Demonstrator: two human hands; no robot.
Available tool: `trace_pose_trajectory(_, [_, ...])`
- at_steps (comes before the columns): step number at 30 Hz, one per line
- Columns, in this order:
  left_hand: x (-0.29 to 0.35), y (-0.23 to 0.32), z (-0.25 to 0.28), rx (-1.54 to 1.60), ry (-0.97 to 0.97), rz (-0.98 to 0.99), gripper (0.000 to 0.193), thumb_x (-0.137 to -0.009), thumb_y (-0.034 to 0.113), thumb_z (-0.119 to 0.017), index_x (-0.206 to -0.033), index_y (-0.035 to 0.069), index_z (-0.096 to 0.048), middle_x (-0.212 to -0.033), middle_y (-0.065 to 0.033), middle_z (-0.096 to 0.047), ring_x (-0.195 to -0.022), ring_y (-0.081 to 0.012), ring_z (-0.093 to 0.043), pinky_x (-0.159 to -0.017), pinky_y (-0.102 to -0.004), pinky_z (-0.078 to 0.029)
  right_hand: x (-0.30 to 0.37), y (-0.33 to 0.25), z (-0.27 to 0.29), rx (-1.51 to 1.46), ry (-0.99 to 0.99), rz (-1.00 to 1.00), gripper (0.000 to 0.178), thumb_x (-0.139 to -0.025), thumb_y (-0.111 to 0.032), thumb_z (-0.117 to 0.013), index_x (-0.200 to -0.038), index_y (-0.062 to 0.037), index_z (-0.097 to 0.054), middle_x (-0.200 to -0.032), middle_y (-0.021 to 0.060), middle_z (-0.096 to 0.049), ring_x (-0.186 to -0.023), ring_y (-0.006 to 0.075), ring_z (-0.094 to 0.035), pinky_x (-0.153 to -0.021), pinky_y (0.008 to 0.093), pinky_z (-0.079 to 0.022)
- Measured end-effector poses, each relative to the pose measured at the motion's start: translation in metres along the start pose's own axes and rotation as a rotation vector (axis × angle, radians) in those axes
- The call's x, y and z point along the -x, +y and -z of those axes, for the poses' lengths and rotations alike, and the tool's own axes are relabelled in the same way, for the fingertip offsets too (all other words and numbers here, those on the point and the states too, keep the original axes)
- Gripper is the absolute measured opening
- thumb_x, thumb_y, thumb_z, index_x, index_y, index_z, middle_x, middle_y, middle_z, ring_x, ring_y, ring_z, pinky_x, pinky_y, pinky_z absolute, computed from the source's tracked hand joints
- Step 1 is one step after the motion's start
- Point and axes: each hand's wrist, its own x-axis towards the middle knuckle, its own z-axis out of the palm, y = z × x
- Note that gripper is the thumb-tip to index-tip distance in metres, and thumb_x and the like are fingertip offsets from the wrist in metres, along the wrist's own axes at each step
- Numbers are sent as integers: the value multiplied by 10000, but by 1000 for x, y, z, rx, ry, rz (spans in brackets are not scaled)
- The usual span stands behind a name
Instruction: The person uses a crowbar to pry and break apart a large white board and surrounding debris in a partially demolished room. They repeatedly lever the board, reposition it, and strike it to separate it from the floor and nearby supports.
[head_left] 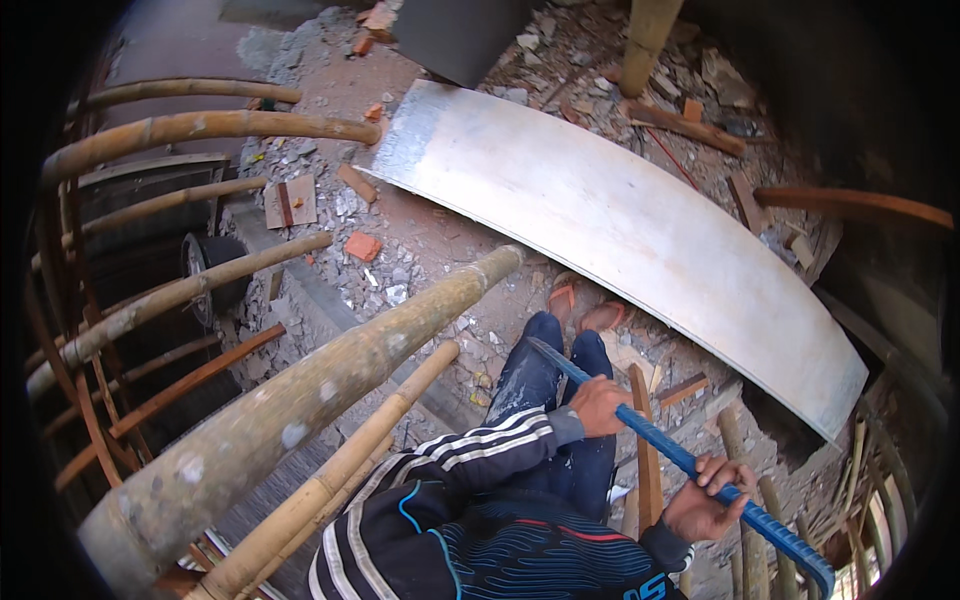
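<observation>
A long blue crowbar (662,443) slants across in front of my legs, its thin end up by my knees and its curved end at the lower right. My left hand (600,405) wraps round it near the upper end. Farther down, my right hand (708,498) grips it closer to the bend. Beyond my sandalled feet, a big pale flat board (600,230) lies across the rubble, apart from the crowbar.
Thick bamboo poles (300,390) rise close on my left, with more bamboo and wood bars behind them. Broken brick and plaster (375,255) cover the ground. A dark bucket (215,275) stands at the left. An upright bamboo post (650,45) and wooden pieces (690,130) lie beyond the board.
</observation>
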Motion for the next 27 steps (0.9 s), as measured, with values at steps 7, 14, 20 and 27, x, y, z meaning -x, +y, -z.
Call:
trace_pose_trajectory(7, [67,-18,66,-216,218,88,367,-771,334,-687,-607,71,-490,-622,-95,-507,-665,-299,-523,-628,-402,-385,42,39,-40,-118,-310,-61,355,-898,-367,-436,-856,-32,-544,-568,7,-371,-575,149,-390,-651,348,-350])
trace_pose_trajectory(14, [162,-85,45,-226,293,175,315,-757,324,-700,-683,69,-529,-716,-104,-564,-739,-323,-551,-683,-408,-410,106,90,-65,46,-785,-62,346,-804,-279,-590,-724,53,-642,-584,128,-532,-544,234,-495,-551,348,-369])
trace_pose_trajectory(20, [221,-112,18,-76,431,304,174,-768,228,-666,-817,73,-604,-970,-151,-625,-941,-349,-567,-822,-441,-437,160,118,-78,251,-1056,-69,322,-834,-305,-614,-734,-2,-659,-577,85,-551,-553,210,-531,-563,310,-398])
trace_pose_trajectory(27, [258,-126,34,28,361,506,358,-690,313,-703,-940,73,-612,-1125,-168,-584,-1038,-347,-545,-888,-409,-430,194,141,-86,322,-1047,-140,224,-793,-219,-667,-713,-10,-663,-583,96,-570,-575,231,-566,-556,327,-423])
